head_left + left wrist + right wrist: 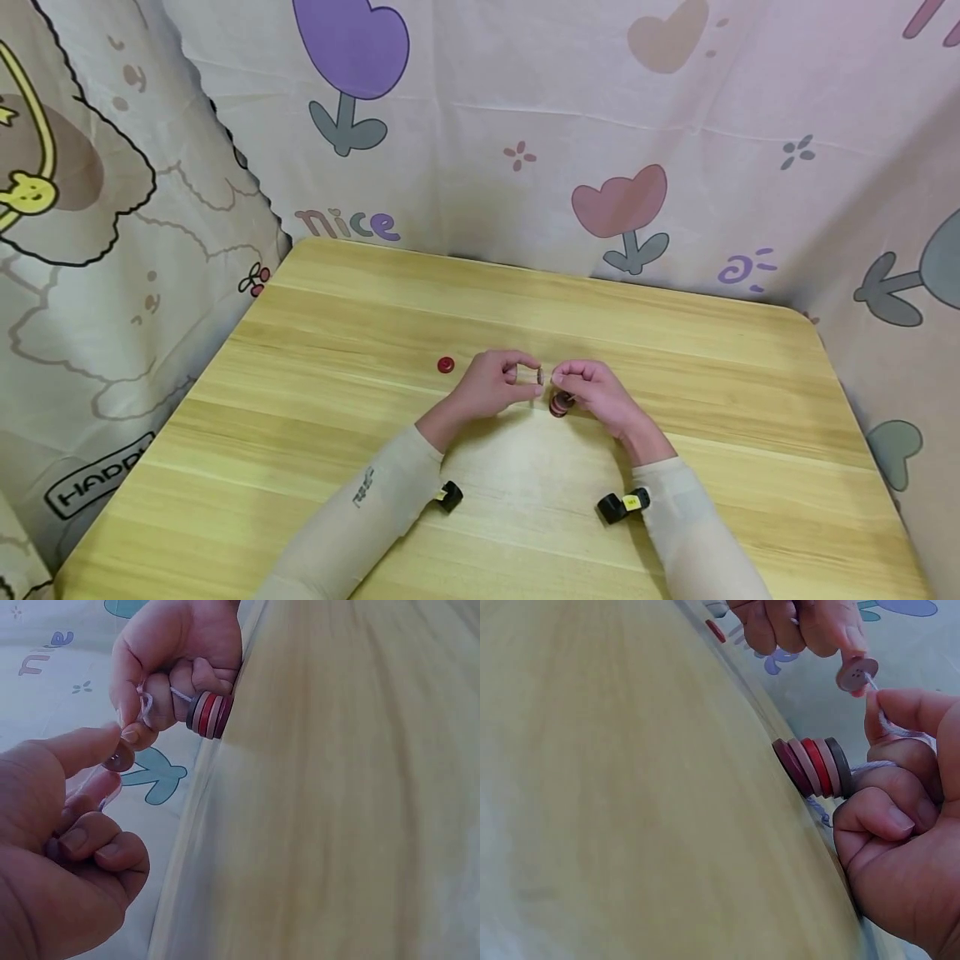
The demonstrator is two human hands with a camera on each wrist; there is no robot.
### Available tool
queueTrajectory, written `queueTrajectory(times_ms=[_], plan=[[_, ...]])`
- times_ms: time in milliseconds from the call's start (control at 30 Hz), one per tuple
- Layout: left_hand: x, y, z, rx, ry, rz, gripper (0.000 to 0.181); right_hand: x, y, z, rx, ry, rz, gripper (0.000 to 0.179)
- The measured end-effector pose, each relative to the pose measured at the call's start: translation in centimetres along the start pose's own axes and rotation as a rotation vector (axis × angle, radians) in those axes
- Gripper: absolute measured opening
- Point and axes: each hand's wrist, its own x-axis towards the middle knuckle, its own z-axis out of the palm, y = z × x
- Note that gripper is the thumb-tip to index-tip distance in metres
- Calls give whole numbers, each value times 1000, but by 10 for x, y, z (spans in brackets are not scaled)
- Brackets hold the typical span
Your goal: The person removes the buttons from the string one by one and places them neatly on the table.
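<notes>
Between thumb and finger my left hand (491, 385) pinches a pinkish button (856, 674) by its rim, its face toward the right hand. My right hand (596, 396) pinches a pale string (889, 724) near its end, and the tip meets the button's holes in the right wrist view. Below the right fingers a stack of threaded buttons (814, 766) hangs on the same string, in dark red, pink, red and dark grey. A knot (826, 820) shows at the string's lower end, past the dark red button.
A loose red button (446, 365) lies on the wooden table (337, 333), left of the left hand. Patterned cloth (480, 125) hangs behind the table and along both sides. Black wrist cameras (613, 508) are strapped over the sleeves.
</notes>
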Motion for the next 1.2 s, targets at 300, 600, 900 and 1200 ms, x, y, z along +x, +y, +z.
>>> queueTrajectory(times_ms=[300, 600, 900, 1200], plan=[[-1, 1, 2, -10, 17, -2, 36, 0, -1, 0, 5, 14, 11, 36], [-1, 2, 5, 44, 52, 30, 25, -1, -3, 2, -10, 15, 7, 37], [-2, 2, -6, 40, 57, -46, 13, -2, -4, 0, -10, 16, 14, 41], [-7, 0, -20, 4, 60, -78, 13, -2, -5, 1, -21, 2, 1, 41]])
